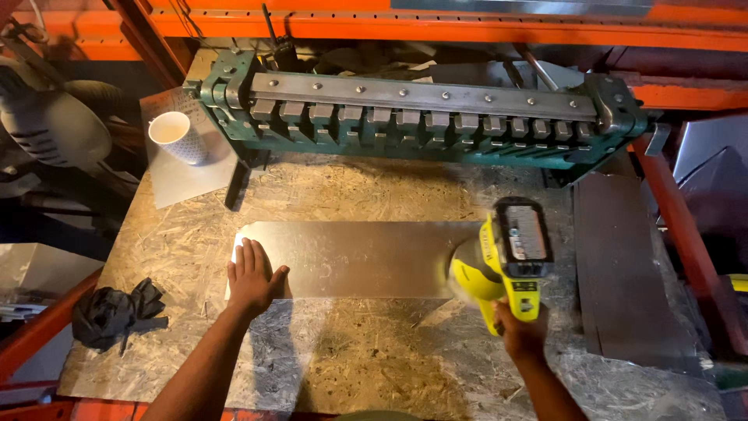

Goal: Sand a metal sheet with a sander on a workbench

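Two hands work my counter (374, 366): left hand (251, 277) lies flat, fingers released, on the metal sheet (351, 257), whose long axis runs left-right. Right hand (520, 331) clenches a yellow power tool (506, 261), its blurred head seemingly at the sheet's right edge. Bare board lies near me.

- green sheet-metal brake (421, 117), row of steel fingers along its front, at the back of the chipboard bench (366, 366)
- white paper cup (173, 134) just off the brake's left end, standing on a small grey sheet (183, 181)
- crumpled black gloves (113, 312) well in front of the brake, near the bench's left edge
- dark metal plate (623, 273) lying flat below the brake's right end
- orange rack beam (467, 30) behind and above the brake
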